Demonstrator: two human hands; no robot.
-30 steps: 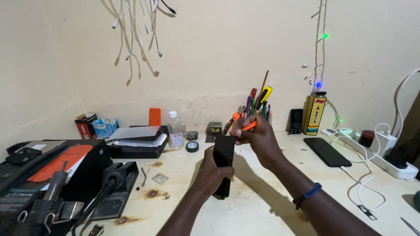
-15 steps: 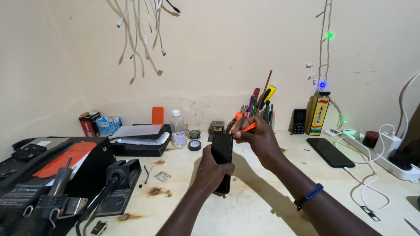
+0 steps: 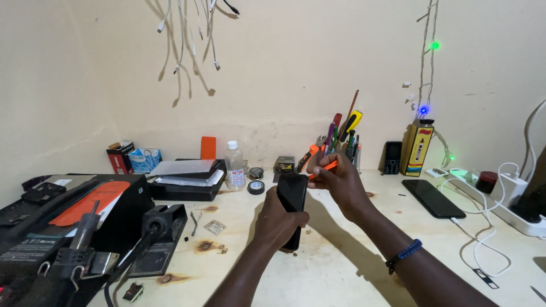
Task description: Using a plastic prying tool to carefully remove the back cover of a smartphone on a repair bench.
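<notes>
My left hand (image 3: 280,224) grips a black smartphone (image 3: 292,200), holding it upright above the wooden table (image 3: 341,267). My right hand (image 3: 335,181) holds a small orange tool (image 3: 322,169) against the phone's top edge. The tool's tip is hidden behind my fingers. A blue braided band sits on my right wrist (image 3: 402,256).
A holder of screwdrivers (image 3: 341,133) stands behind my hands. Another black phone (image 3: 433,198) lies on the right near a white power strip (image 3: 517,211) and cables. A soldering station (image 3: 85,227) fills the left. A clear bottle (image 3: 234,166) and tape roll (image 3: 256,187) sit mid-table.
Both hands with the phone and orange tool have stayed almost in place; the view has shifted slightly.
</notes>
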